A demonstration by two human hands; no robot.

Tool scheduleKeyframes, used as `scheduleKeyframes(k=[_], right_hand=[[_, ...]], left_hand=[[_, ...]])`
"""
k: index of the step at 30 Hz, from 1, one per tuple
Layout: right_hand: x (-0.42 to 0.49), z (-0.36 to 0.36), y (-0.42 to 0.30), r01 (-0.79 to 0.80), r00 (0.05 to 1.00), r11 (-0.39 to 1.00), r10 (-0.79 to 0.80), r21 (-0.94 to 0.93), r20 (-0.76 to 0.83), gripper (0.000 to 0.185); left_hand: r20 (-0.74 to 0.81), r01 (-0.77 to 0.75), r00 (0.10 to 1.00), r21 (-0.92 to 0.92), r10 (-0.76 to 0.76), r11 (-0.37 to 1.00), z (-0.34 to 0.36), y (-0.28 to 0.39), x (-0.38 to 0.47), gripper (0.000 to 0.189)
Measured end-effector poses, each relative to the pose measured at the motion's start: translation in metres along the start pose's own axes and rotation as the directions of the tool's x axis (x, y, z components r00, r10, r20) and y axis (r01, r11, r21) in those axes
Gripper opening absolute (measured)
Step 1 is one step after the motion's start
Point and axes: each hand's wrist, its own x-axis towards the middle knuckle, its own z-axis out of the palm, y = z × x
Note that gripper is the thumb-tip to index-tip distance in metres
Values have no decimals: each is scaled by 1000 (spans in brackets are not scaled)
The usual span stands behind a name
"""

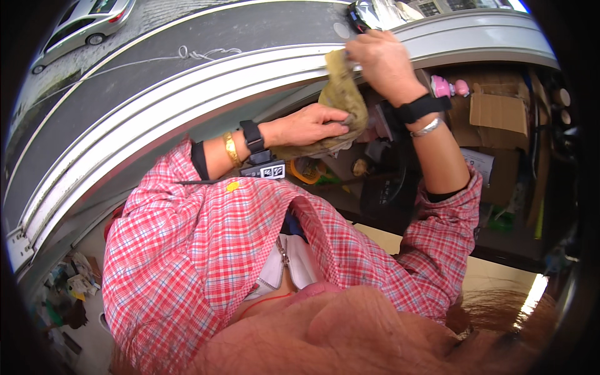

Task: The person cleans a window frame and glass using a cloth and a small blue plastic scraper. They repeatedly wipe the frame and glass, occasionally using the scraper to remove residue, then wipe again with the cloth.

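Observation:
A stained yellow-green cloth hangs in folds between my two hands. My right hand is raised over the white window frame and pinches the cloth's upper end. Lower down, my left hand holds the cloth between thumb and fingers, just inside the frame. Part of the cloth spreads beneath the left palm. Both wrists wear black straps, and a small black device bearing a printed code is by the left one.
Inside, a dark desk holds a yellow basket, a black bag, a pink figurine and a cardboard box. Outside lie a road with a parked silver car and a looped cable. Clutter lies at lower left.

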Motion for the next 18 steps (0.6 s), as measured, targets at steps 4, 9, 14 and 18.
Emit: scheduleKeyframes(k=[4, 9, 14, 18], right_hand=[[-34, -15, 11, -173, 946, 950, 234, -258, 225, 4], [-51, 4, 3, -210, 935, 933, 279, -291, 220, 7], [-34, 28, -7, -220, 907, 918, 318, -331, 277, 12], [-27, 34, 0, -219, 893, 922, 322, -320, 315, 11]], left_hand=[[-25, -1, 1000, 57, 2, 998, 1, -14, 19, 24], [-94, 79, 992, -78, -87, 994, 8, -50, 31, 20], [-128, 140, 981, -44, -145, 989, 3, -65, 34, 20], [-199, 117, 973, 4, -113, 993, -1, -55, 29, 20]])
